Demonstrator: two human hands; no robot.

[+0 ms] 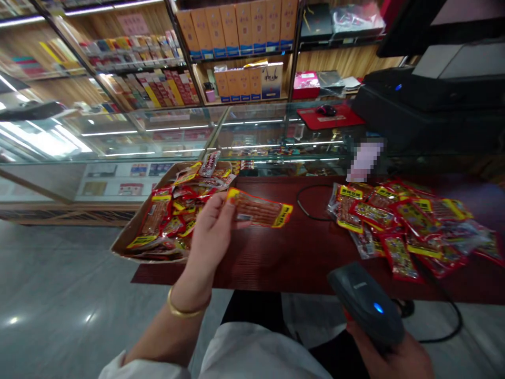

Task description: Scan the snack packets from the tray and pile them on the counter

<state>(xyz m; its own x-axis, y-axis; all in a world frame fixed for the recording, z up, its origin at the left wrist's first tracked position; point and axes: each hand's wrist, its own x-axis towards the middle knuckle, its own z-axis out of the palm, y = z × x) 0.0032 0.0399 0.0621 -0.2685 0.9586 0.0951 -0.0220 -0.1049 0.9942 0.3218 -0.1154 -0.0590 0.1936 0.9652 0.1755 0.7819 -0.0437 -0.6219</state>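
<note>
Over the dark red counter, my left hand [213, 231] pinches one end of a red and yellow snack packet [262, 209] with brown sticks showing inside. Just left of it, a cardboard box [125, 243] holds many similar packets [155, 218]. My right hand [394, 355], low at the right, is wrapped round a black barcode scanner [365, 300] with a lit blue light; its head points up and left. Beyond the scanner lies a loose pile of red, yellow and clear snack packets [410, 216] on the counter.
A black cable [453, 300] curves from the scanner at right. Behind the counter [272, 263] stands a glass display case [252, 131] bearing a red mouse pad [343, 120] and black mouse [326, 109]. Dark checkout equipment [418, 105] stands back right. Shelves with orange boxes [244, 26] line the wall.
</note>
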